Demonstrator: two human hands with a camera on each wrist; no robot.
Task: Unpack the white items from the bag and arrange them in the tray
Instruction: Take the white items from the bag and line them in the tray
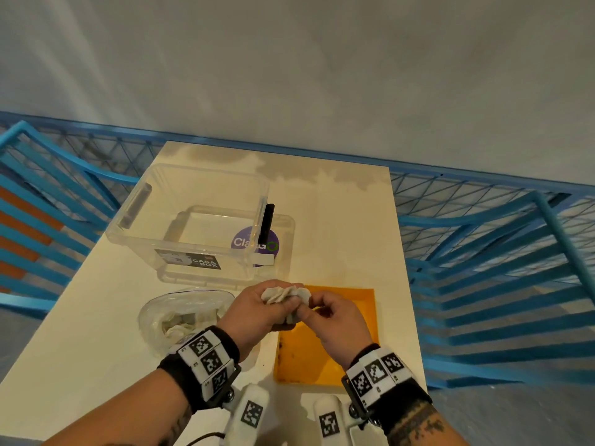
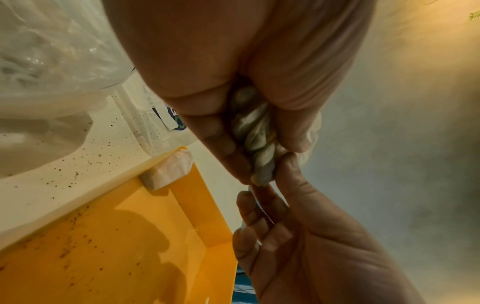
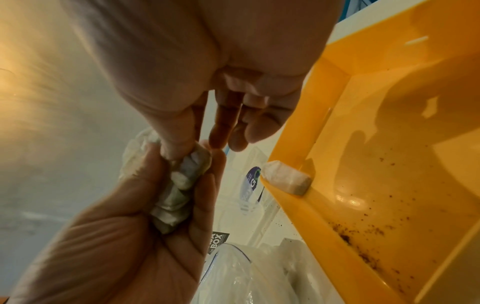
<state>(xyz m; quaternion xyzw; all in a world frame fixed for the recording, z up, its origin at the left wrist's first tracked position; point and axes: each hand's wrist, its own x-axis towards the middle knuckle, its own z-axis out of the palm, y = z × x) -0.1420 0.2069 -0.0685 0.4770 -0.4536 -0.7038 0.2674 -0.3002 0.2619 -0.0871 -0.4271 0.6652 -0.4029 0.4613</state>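
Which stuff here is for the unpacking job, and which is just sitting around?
For the job: white items in left hand, right hand pinching one, bag, yellow tray, one white item in the tray.
Just sitting: clear box, blue railing.

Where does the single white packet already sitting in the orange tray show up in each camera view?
Head: not visible; the hands cover the tray's far left corner.
Left wrist: the white packet lies left of centre, in the corner of the orange tray.
Right wrist: the packet lies right of centre, against the tray's corner wall.
Shared landmark: the purple sticker on the clear box.
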